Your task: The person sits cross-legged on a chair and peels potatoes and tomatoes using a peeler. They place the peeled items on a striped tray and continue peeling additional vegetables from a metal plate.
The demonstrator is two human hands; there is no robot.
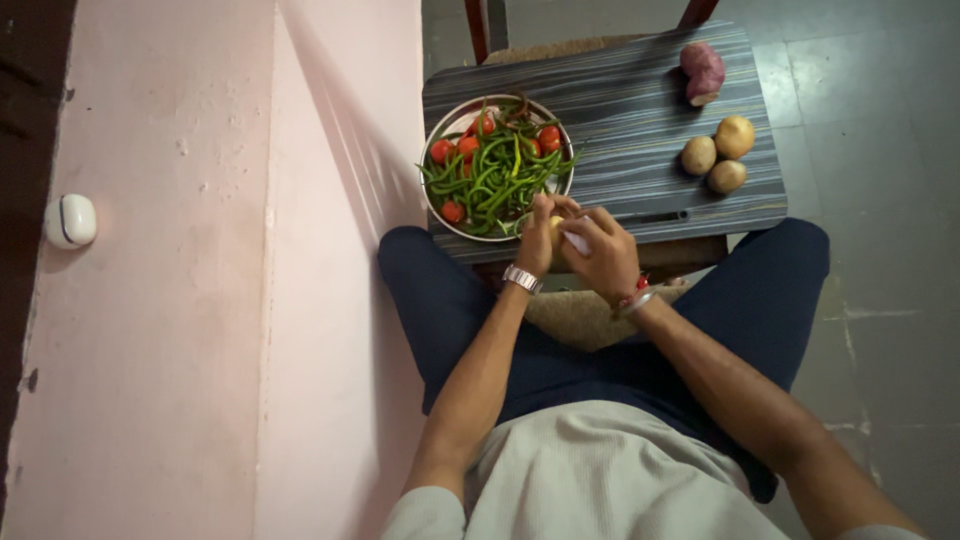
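A small yellowish potato (555,226) is clamped in the left hand (538,243); its axis cannot be told. The right hand (603,255) is closed on a mostly hidden pale tool (577,241).

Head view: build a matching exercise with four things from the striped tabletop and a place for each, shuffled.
Things:
1. round bowl of green chillies and red tomatoes
2. purple sweet potato
3. three brown potatoes
4. small yellowish piece

Places:
A. far right corner of the striped tabletop
B. right side, nearer the person
C. between the two hands
D. left end

Pairs: 1-D, 2-A, 3-B, 4-C
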